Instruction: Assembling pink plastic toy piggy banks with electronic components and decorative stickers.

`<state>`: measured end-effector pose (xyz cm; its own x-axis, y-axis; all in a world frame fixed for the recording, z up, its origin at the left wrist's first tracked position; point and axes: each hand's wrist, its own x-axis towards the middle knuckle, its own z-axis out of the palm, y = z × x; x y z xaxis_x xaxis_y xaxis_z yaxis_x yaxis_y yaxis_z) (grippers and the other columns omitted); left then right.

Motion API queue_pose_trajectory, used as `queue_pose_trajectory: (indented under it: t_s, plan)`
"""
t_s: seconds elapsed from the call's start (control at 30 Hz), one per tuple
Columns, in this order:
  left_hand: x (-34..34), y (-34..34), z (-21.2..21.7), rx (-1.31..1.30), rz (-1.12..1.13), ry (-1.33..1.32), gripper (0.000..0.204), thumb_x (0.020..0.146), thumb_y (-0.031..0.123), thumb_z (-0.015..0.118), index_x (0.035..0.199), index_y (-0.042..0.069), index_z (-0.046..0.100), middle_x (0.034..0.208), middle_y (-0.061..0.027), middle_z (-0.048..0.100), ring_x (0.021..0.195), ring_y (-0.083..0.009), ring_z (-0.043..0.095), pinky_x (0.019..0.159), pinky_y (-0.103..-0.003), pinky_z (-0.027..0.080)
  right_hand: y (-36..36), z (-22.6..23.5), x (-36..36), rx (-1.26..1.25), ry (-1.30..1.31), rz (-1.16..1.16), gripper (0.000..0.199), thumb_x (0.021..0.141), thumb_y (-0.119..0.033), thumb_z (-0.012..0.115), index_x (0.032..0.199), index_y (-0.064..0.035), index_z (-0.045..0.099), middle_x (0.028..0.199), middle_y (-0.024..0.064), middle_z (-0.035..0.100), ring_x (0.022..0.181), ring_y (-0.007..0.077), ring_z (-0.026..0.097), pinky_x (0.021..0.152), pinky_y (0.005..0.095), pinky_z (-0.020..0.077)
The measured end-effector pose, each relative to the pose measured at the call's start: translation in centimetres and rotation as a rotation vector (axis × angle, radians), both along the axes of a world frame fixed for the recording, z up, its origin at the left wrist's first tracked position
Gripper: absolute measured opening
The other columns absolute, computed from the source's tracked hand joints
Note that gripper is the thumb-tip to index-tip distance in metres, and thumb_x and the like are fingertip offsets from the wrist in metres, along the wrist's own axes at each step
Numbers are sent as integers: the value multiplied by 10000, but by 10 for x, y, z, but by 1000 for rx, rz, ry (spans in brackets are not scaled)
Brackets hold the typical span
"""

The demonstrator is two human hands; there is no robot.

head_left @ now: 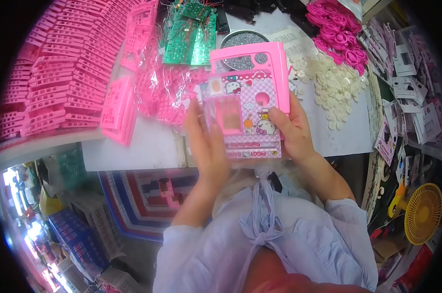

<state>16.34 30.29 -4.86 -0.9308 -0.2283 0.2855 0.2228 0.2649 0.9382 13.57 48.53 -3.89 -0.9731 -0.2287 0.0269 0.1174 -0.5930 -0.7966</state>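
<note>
My right hand point(297, 131) grips a pink plastic frame point(280, 63) and a printed clear-edged panel point(252, 110) together, its thumb pressed on the panel's right side. The panel has a checked pattern, cartoon figures and cut-out windows, and overlaps the lower part of the frame. Along the panel's left edge lies my left hand point(207, 149), its fingers stretched out and slightly blurred. Whether those fingers touch the panel I cannot tell. Both parts are held above the front of the white work table point(147, 151).
Stacked pink housings point(69, 68) fill the left. Behind the hands are bagged pink parts point(165, 93), green circuit boards point(191, 34) and a round tin of small grey parts point(243, 41). Pale discs point(336, 90) and magenta pieces point(336, 29) lie right, near a yellow fan point(423, 213).
</note>
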Motion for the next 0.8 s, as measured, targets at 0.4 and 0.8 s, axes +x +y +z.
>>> queue_pose_trajectory:
  t_s: [0.4, 0.8]
  plan:
    - [-3, -1, 19, 350, 20, 1, 845, 846, -43, 629, 1591, 5, 233, 1173, -67, 516, 853, -88, 503, 719, -231, 445, 18, 10, 7, 171, 19, 79, 482, 1045, -231, 588, 1439, 11, 452, 1149, 36, 615, 990, 93, 576, 864, 262, 492]
    - [-6, -4, -3, -141, -81, -105, 897, 790, 102, 755, 1561, -20, 312, 1046, -109, 501, 924, -224, 495, 868, -369, 427, 11, 17, 9, 410, 324, 87, 585, 1012, -326, 636, 1419, 51, 451, 1262, 128, 624, 1126, 165, 608, 937, 310, 493]
